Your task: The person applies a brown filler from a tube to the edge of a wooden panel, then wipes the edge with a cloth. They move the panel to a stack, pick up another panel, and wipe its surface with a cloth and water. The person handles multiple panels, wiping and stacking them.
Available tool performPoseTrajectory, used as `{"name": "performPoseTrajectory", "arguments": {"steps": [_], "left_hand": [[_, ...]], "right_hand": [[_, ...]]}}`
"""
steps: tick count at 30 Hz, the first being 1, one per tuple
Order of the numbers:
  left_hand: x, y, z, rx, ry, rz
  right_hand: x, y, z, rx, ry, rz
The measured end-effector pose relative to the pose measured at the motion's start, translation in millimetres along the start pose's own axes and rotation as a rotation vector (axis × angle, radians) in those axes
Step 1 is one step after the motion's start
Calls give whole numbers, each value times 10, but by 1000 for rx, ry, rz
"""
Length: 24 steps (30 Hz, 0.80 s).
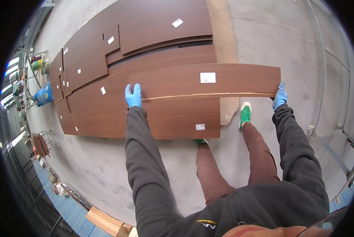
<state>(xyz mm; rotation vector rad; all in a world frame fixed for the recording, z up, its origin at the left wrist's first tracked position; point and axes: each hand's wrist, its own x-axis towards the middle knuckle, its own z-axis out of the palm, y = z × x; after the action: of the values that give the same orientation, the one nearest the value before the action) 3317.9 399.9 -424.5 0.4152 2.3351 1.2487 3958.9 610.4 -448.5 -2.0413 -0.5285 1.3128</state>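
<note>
There's the long, narrow brown board (173, 81), white label (207, 78) on its face, pale near edge showing, right end jutting out past the brown panels (169, 118).

A mottled grey concrete floor (94, 170) is stretching across the space, a thin dark line (264, 20) crossing it toward the upper right. At the left, a metal rack (33, 74) is holding coloured rolls (37, 64), and a blue sack (44, 94) is sitting just beside it. Bright strips (18, 138), windows or lamps, are glowing along the dark far side. A blue ribbed band (64, 209) is running across the lower left. On the right, a tubular metal frame (324, 49) is standing.
</note>
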Motion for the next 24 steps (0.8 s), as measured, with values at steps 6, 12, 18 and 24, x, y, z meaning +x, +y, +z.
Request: {"name": "performPoseTrajectory", "arguments": {"steps": [6,12,18,24], "left_hand": [[815,-531,1053,-23,-25,29],[1338,-611,1737,-58,-93,121],[1671,-788,2206,-35,-94,154],[1826,-972,2378,96,-54,197]], "right_hand": [[1211,390,650,46,78,-7],[1999,329,1160,83,36,-133],[2480,200,1456,120,94,-165],[2657,225,1599,130,105,-160]]}}
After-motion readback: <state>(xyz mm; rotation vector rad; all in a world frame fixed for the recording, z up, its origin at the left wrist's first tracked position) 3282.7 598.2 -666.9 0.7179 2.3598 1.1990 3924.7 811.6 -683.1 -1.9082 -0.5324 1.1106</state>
